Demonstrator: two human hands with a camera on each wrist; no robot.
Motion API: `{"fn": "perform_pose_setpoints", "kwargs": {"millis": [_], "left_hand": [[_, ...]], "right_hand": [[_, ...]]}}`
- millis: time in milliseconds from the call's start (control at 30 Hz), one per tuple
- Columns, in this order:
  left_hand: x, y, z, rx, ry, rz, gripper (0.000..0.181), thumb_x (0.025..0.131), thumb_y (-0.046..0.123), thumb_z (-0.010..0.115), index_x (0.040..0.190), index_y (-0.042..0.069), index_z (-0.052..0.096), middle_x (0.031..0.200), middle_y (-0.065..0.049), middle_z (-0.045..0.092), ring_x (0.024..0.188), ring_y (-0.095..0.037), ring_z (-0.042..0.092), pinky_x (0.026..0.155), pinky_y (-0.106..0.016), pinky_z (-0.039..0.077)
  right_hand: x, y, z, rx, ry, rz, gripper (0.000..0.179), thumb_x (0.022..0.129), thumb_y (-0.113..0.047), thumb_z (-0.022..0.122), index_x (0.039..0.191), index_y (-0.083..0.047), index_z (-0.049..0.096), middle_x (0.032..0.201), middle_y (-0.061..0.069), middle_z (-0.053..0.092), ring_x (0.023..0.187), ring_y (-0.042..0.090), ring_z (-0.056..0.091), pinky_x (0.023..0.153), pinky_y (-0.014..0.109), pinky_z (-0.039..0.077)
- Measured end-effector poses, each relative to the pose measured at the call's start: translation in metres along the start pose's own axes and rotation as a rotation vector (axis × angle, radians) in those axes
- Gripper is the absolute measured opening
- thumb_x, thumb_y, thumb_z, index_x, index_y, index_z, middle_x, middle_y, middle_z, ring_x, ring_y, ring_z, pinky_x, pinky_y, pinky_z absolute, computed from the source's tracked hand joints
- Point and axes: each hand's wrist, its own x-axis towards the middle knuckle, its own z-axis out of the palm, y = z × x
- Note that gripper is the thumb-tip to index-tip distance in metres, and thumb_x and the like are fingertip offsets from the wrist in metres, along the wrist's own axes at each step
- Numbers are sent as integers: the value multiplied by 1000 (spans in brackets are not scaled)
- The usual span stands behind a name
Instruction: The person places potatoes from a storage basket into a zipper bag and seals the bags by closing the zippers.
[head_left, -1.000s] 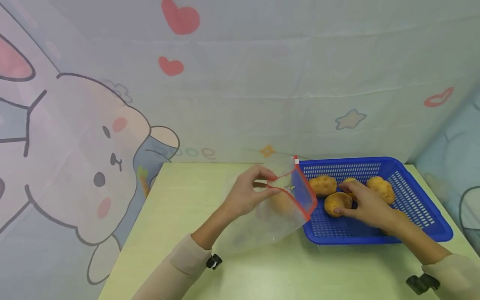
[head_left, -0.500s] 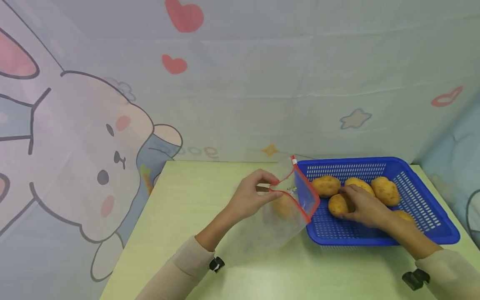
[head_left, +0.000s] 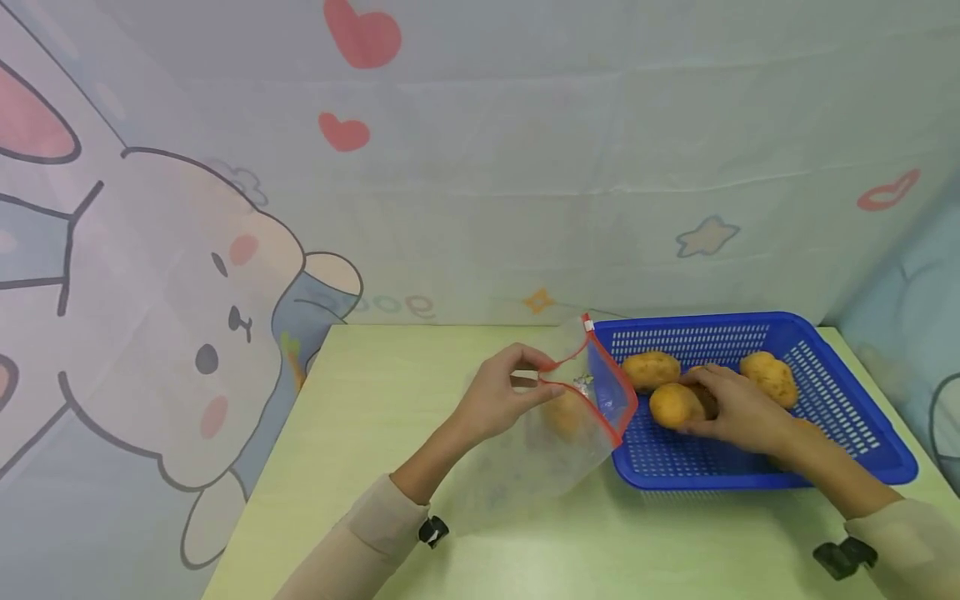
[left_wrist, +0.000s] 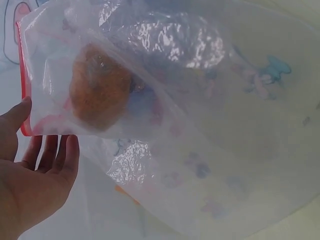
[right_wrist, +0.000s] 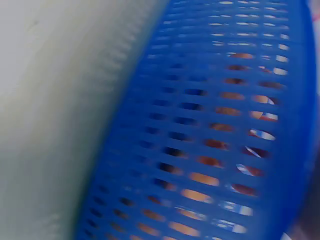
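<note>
My left hand (head_left: 498,392) pinches the red-edged mouth of a clear zip bag (head_left: 525,467), holding it apart toward the basket. A potato shows through the plastic; in the left wrist view this potato (left_wrist: 100,90) sits near the bag's mouth. Inside the blue basket (head_left: 705,482), my right hand (head_left: 738,412) grips a potato (head_left: 672,406) between thumb and fingers. Another potato (head_left: 651,370) lies just behind it, and a knobby potato (head_left: 770,379) is at the right. In the right wrist view the slotted basket wall (right_wrist: 210,115) hides most of that hand.
The basket stands on the right of a pale green table (head_left: 390,367), its left rim close to the bag's mouth. A white slider (head_left: 588,325) sits at the top corner of the zip. Behind the table hangs a printed cloth (head_left: 487,233) with hearts and a bear.
The right hand's fingers have closed round the potato in the basket, and it has turned slightly and shifted. The left hand keeps its hold on the bag with little movement.
</note>
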Motion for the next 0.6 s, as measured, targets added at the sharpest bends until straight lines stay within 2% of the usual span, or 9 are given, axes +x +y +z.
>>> {"fn": "perform_pose_setpoints", "kwargs": {"millis": [133, 300, 400, 600], "left_hand": [[1, -3, 0, 13, 1, 13, 31, 95, 19, 84, 118, 6, 68, 121, -13, 69, 115, -36, 68, 95, -30, 60], [4, -3, -1, 25, 6, 33, 29, 94, 18, 84, 116, 6, 68, 121, -20, 69, 115, -39, 67, 95, -37, 61], [5, -2, -1, 37, 5, 18, 31, 94, 18, 85, 116, 5, 67, 121, -20, 69, 115, -37, 68, 93, -33, 61], [3, 1, 0, 69, -12, -25, 39, 94, 22, 84, 121, -1, 66, 120, -13, 70, 110, -21, 70, 90, -25, 61]], "right_hand": [[4, -13, -18, 96, 49, -16, 60, 84, -29, 94, 129, 0, 66, 121, 14, 67, 105, 31, 67, 84, 50, 62], [14, -38, -34, 166, 106, -36, 58, 87, -26, 92, 132, -3, 64, 128, 12, 67, 110, 29, 67, 88, 51, 63], [20, -58, -39, 180, 120, -47, 60, 87, -30, 91, 135, -6, 64, 131, 9, 66, 113, 28, 67, 90, 51, 62], [34, -93, -38, 248, 117, -91, 60, 87, -30, 91, 136, -9, 64, 130, 6, 66, 111, 26, 68, 90, 46, 63]]}}
